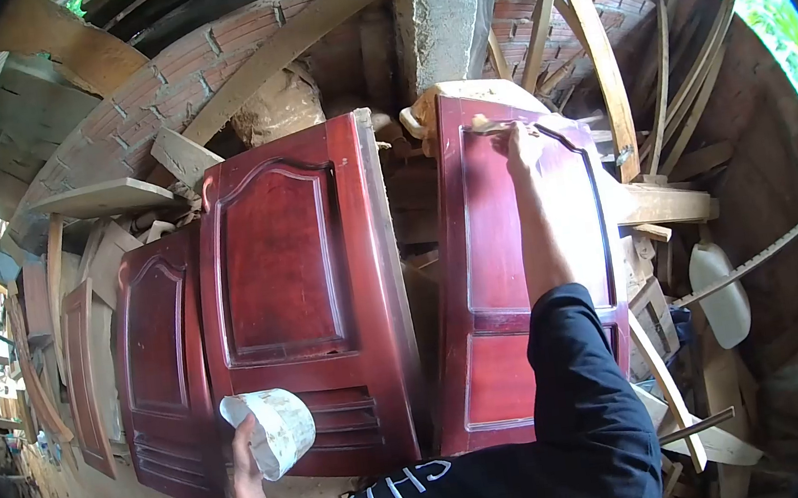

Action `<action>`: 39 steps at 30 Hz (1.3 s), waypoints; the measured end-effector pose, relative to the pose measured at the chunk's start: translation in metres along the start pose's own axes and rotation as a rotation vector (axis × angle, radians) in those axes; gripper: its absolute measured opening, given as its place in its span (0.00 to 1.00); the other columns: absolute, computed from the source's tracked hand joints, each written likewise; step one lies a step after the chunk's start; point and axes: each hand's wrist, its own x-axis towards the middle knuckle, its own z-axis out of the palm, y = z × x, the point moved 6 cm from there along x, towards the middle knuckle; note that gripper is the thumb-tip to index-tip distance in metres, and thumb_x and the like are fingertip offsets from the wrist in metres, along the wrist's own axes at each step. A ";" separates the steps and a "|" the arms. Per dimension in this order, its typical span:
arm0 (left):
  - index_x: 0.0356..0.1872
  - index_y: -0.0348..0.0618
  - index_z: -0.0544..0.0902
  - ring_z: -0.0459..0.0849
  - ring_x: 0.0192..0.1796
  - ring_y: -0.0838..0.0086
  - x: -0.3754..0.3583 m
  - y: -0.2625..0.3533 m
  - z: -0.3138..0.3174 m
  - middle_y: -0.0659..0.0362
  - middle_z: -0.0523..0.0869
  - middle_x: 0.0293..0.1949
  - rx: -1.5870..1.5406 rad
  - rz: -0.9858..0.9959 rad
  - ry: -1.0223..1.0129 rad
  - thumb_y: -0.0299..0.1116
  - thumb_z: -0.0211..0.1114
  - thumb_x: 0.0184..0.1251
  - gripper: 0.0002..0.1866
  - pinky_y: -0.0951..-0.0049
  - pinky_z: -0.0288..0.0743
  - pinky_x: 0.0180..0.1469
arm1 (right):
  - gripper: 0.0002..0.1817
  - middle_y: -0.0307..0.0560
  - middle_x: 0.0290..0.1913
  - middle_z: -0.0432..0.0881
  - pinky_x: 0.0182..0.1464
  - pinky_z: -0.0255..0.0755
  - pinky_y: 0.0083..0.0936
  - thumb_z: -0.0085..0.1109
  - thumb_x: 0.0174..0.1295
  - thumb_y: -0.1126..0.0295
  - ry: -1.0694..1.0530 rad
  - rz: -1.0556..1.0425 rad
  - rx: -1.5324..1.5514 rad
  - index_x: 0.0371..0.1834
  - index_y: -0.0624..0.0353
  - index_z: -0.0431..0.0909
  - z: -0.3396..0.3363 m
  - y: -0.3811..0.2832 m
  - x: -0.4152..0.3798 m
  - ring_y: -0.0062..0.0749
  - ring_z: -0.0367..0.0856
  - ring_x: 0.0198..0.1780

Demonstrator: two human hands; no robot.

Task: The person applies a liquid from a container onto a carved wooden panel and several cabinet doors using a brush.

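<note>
My left hand (245,449) is closed on the side of a white plastic tub (284,429) with stained walls. The tub is tilted, and its contents are hidden. Far forward, my right hand (523,144) is closed around a paintbrush (483,124), whose pale tip lies at the upper edge of a dark red wooden door (498,377). That door leans back and shines with bright glare on its right half. Left of it stands another red panelled door (273,263) with an arched moulding and slats below, just beyond the tub.
A smaller red door (154,326) and a thin brown panel (85,378) lean at the left. A concrete post (448,17) rises behind, by a brick wall (142,106). Loose boards (597,40) and a white jug (719,294) crowd the right side.
</note>
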 end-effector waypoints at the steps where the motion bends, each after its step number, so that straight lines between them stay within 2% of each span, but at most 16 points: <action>1: 0.65 0.39 0.70 0.78 0.60 0.60 0.001 -0.001 -0.002 0.53 0.79 0.58 0.002 -0.006 0.000 0.50 0.64 0.62 0.34 0.58 0.70 0.63 | 0.09 0.56 0.22 0.82 0.19 0.81 0.32 0.53 0.61 0.71 -0.042 0.062 -0.019 0.30 0.68 0.74 0.002 0.003 -0.008 0.39 0.82 0.17; 4: 0.65 0.40 0.70 0.78 0.60 0.60 0.001 -0.004 -0.006 0.53 0.79 0.58 -0.021 -0.033 0.004 0.49 0.64 0.63 0.34 0.58 0.70 0.63 | 0.07 0.55 0.20 0.81 0.18 0.80 0.33 0.51 0.59 0.74 -0.096 0.058 -0.147 0.27 0.67 0.74 -0.009 -0.027 -0.047 0.37 0.82 0.16; 8: 0.66 0.38 0.68 0.78 0.59 0.58 0.005 -0.005 -0.008 0.51 0.79 0.58 -0.050 -0.018 -0.020 0.50 0.63 0.62 0.35 0.56 0.71 0.63 | 0.10 0.50 0.20 0.82 0.16 0.72 0.21 0.56 0.62 0.68 -0.607 0.155 -0.599 0.29 0.65 0.79 -0.025 -0.075 -0.108 0.27 0.79 0.16; 14: 0.66 0.38 0.68 0.80 0.59 0.53 0.011 -0.011 -0.022 0.47 0.79 0.58 -0.052 0.006 -0.035 0.53 0.62 0.63 0.37 0.49 0.74 0.62 | 0.06 0.46 0.20 0.83 0.17 0.76 0.24 0.61 0.56 0.70 -0.941 0.638 -0.860 0.25 0.60 0.80 -0.078 -0.073 -0.186 0.31 0.82 0.16; 15: 0.66 0.38 0.68 0.79 0.59 0.52 0.012 -0.010 -0.024 0.47 0.79 0.59 -0.041 0.018 -0.042 0.53 0.62 0.63 0.36 0.49 0.73 0.62 | 0.09 0.47 0.21 0.83 0.19 0.80 0.24 0.63 0.57 0.69 -0.922 0.603 -1.007 0.23 0.60 0.79 -0.085 -0.080 -0.168 0.29 0.83 0.18; 16: 0.66 0.38 0.68 0.79 0.59 0.52 0.010 -0.009 -0.026 0.47 0.79 0.59 -0.030 0.029 -0.045 0.52 0.62 0.64 0.36 0.49 0.73 0.62 | 0.08 0.47 0.19 0.82 0.17 0.77 0.23 0.60 0.60 0.69 -1.072 0.104 -1.312 0.25 0.59 0.78 -0.121 -0.040 -0.101 0.29 0.82 0.17; 18: 0.66 0.38 0.68 0.79 0.60 0.52 0.011 -0.012 -0.031 0.47 0.79 0.59 -0.060 0.016 -0.032 0.52 0.62 0.64 0.36 0.49 0.73 0.63 | 0.06 0.45 0.15 0.78 0.15 0.66 0.24 0.50 0.64 0.74 -0.363 -0.168 -1.055 0.28 0.59 0.72 -0.094 -0.093 -0.092 0.28 0.77 0.14; 19: 0.66 0.38 0.68 0.79 0.60 0.52 0.011 -0.015 -0.033 0.48 0.79 0.59 -0.091 0.004 -0.025 0.52 0.62 0.64 0.36 0.49 0.73 0.63 | 0.09 0.44 0.16 0.79 0.18 0.69 0.24 0.49 0.64 0.75 -0.413 -0.392 -0.865 0.25 0.59 0.68 -0.083 -0.095 -0.081 0.25 0.77 0.16; 22: 0.66 0.38 0.68 0.79 0.60 0.53 0.009 -0.016 -0.032 0.48 0.79 0.59 -0.095 -0.021 -0.002 0.53 0.62 0.63 0.36 0.50 0.73 0.62 | 0.06 0.46 0.25 0.84 0.24 0.76 0.21 0.58 0.63 0.71 -0.763 -0.025 -0.777 0.34 0.63 0.77 -0.024 -0.105 -0.146 0.26 0.83 0.23; 24: 0.67 0.38 0.67 0.76 0.62 0.55 0.008 -0.014 -0.034 0.49 0.77 0.60 -0.048 -0.011 0.002 0.53 0.62 0.63 0.37 0.53 0.70 0.64 | 0.09 0.46 0.29 0.85 0.28 0.78 0.21 0.63 0.61 0.66 -1.301 0.298 -0.809 0.38 0.61 0.81 -0.018 -0.091 -0.179 0.25 0.84 0.27; 25: 0.68 0.39 0.65 0.74 0.64 0.56 0.007 -0.013 -0.034 0.50 0.75 0.62 -0.008 0.001 0.000 0.54 0.62 0.62 0.39 0.56 0.67 0.66 | 0.10 0.45 0.28 0.85 0.30 0.78 0.21 0.65 0.59 0.65 -1.418 0.194 -1.062 0.36 0.61 0.82 -0.022 -0.093 -0.179 0.23 0.84 0.27; 26: 0.68 0.39 0.65 0.74 0.64 0.56 0.006 -0.011 -0.033 0.50 0.75 0.62 -0.001 0.008 -0.001 0.54 0.62 0.62 0.39 0.56 0.67 0.66 | 0.12 0.44 0.29 0.85 0.30 0.77 0.19 0.67 0.58 0.65 -1.362 0.356 -1.145 0.34 0.63 0.80 -0.029 -0.094 -0.167 0.22 0.84 0.28; 28: 0.68 0.39 0.65 0.73 0.64 0.56 0.004 -0.009 -0.032 0.50 0.75 0.62 0.080 0.017 0.052 0.56 0.61 0.62 0.40 0.57 0.66 0.67 | 0.09 0.42 0.29 0.86 0.31 0.77 0.19 0.66 0.59 0.68 -1.319 -0.151 -1.329 0.32 0.64 0.79 -0.050 -0.052 -0.071 0.21 0.84 0.30; 30: 0.68 0.38 0.65 0.74 0.64 0.56 0.005 -0.010 -0.037 0.50 0.76 0.61 0.106 0.013 0.071 0.58 0.61 0.61 0.42 0.57 0.67 0.66 | 0.09 0.42 0.30 0.85 0.34 0.77 0.19 0.64 0.61 0.69 -0.805 -0.165 -1.109 0.30 0.63 0.78 -0.016 -0.108 -0.057 0.23 0.84 0.32; 35: 0.67 0.37 0.67 0.79 0.60 0.51 0.003 -0.011 -0.039 0.47 0.79 0.59 0.068 0.027 0.032 0.60 0.61 0.61 0.42 0.48 0.73 0.62 | 0.10 0.51 0.29 0.81 0.37 0.74 0.33 0.63 0.62 0.64 -0.819 -0.863 -1.249 0.41 0.57 0.80 0.000 -0.091 -0.031 0.37 0.81 0.31; 39: 0.67 0.37 0.67 0.80 0.59 0.50 0.004 -0.019 -0.049 0.47 0.79 0.59 -0.023 -0.012 0.040 0.60 0.59 0.63 0.41 0.48 0.74 0.61 | 0.07 0.45 0.28 0.84 0.36 0.76 0.31 0.63 0.60 0.66 -1.020 -0.511 -1.324 0.35 0.57 0.83 -0.042 -0.092 -0.085 0.34 0.84 0.31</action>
